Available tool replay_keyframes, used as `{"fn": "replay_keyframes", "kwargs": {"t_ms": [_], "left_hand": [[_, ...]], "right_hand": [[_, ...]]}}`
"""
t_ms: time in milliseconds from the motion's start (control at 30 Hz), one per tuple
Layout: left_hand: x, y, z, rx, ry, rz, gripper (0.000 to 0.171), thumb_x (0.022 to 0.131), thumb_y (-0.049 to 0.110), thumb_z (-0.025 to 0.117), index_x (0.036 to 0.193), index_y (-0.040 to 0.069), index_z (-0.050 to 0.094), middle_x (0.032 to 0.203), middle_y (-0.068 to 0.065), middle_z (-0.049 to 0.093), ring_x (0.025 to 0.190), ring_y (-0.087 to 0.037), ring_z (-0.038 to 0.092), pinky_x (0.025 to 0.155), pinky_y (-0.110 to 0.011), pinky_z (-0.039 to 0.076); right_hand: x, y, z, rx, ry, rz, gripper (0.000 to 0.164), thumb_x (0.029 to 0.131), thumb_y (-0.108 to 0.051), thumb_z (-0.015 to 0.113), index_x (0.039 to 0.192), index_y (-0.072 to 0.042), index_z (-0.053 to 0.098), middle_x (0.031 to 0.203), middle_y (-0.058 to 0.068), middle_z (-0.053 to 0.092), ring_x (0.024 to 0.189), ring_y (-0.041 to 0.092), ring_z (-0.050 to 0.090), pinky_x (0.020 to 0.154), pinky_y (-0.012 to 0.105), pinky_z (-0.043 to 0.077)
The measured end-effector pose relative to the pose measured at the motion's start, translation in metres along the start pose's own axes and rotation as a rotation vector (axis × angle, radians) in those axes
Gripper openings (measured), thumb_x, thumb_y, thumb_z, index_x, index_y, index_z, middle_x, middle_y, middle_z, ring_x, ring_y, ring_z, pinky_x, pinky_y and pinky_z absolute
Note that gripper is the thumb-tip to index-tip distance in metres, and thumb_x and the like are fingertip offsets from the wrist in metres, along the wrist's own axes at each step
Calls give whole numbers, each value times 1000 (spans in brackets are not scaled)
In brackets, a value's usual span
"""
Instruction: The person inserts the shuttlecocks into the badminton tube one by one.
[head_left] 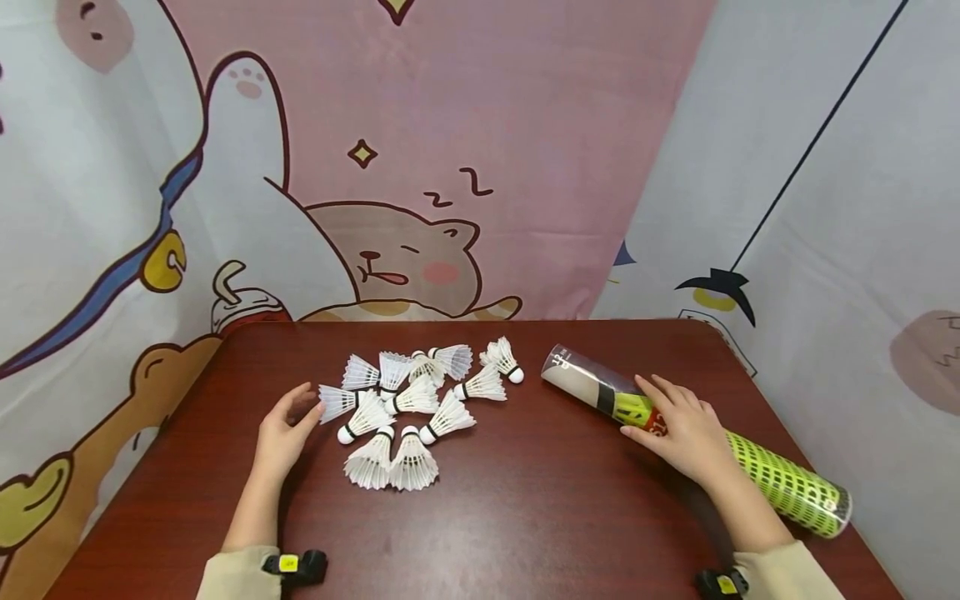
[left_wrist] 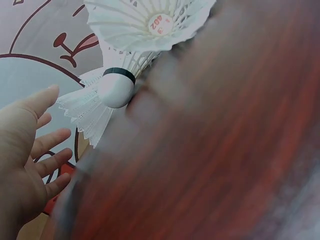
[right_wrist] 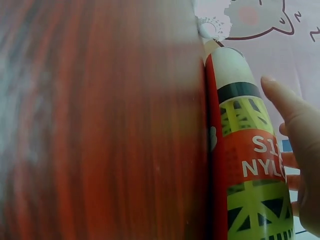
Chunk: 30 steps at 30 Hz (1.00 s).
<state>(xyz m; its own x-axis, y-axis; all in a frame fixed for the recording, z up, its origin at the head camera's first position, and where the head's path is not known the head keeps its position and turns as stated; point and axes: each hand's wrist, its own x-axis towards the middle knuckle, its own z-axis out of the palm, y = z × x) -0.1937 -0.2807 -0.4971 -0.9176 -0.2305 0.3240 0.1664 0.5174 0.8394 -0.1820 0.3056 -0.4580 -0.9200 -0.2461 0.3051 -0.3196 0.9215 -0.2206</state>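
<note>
Head view: twelve shuttlecocks [head_left: 416, 394] by count, some overlapping, in a cluster left of centre on the brown surface [head_left: 517, 517]. White skirts, white bases, dark rings on those that show. Tube [head_left: 772, 477] x1, lying slantwise at right: clear upper-left end, yellow-green mesh body, red label. Left hand [head_left: 283, 429] beside the cluster's left edge, fingers apart, nothing held. Right hand [head_left: 693, 437] rests over the tube's middle, fingers loose, not wrapped round. Two "z" marks on the cloth [head_left: 555, 158] at top centre.

Left wrist view: shuttlecocks at upper left; the topmost has red print inside, "402" legible, rest unclear. Fingers at left, spread.

Right wrist view: tube at right, black band, red label reading "S1" and "NYL", both cut off. Thumb stands away from tube.
</note>
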Motion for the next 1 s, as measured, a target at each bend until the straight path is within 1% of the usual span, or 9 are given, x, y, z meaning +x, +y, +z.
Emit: {"fn": "replay_keyframes", "kwargs": {"t_ms": [100,167,267,333,533,733,867,1000], "left_hand": [[0,1,2,-33,-4,16,42,89,10,68,128,-2,56,110,-21,65,94,-12,59,75,-16,41],[-1,1,3,-43,-2,18,40,89,10,69,126,-2,58,107,-20,66,89,-4,57,72,-14,41],[-1,2,4,-50,5,9,36,88,9,69,122,-1,61,102,-20,67,83,1,56,69,-14,42],[-1,2,4,-30,12,6,33,89,8,69,119,-1,62,99,-18,67,81,1,56,68,-13,42],[-1,-1,6,5,24,20,26,89,7,68,113,-2,65,92,-19,68,73,-3,57,65,-13,42],[0,-2,7,10,31,29,19,88,4,68,106,-3,67,82,-17,68,67,-5,55,61,-14,41],[-1,-2,6,13,33,26,14,87,2,68,100,-3,67,79,-16,67,64,-4,54,59,-15,41],[-1,-2,6,21,44,30,11,86,2,69,96,-3,68,78,-15,67,64,-3,54,59,-15,40]], "right_hand": [[0,0,2,10,-10,13,86,79,-61,67,145,-13,41,141,23,40,124,45,36,90,67,30],[0,1,3,13,-14,15,85,79,-61,67,145,-13,41,141,23,40,124,45,37,90,67,30],[0,2,5,14,-15,11,84,79,-60,68,144,-13,42,139,23,42,123,44,38,90,66,31],[1,3,6,11,-17,9,84,78,-59,70,143,-13,43,139,22,43,123,43,39,90,65,31],[1,5,8,2,-10,-5,85,74,-52,77,143,-15,44,136,20,47,120,41,42,89,63,33],[1,6,9,-12,-1,-28,84,72,-39,83,143,-15,43,133,21,49,117,41,43,85,62,35],[1,6,8,-7,13,-33,81,72,-31,84,142,-14,45,131,21,50,115,41,45,85,61,36],[2,6,8,-5,25,-41,79,72,-29,84,141,-14,46,130,21,51,114,40,46,83,61,37]]}}
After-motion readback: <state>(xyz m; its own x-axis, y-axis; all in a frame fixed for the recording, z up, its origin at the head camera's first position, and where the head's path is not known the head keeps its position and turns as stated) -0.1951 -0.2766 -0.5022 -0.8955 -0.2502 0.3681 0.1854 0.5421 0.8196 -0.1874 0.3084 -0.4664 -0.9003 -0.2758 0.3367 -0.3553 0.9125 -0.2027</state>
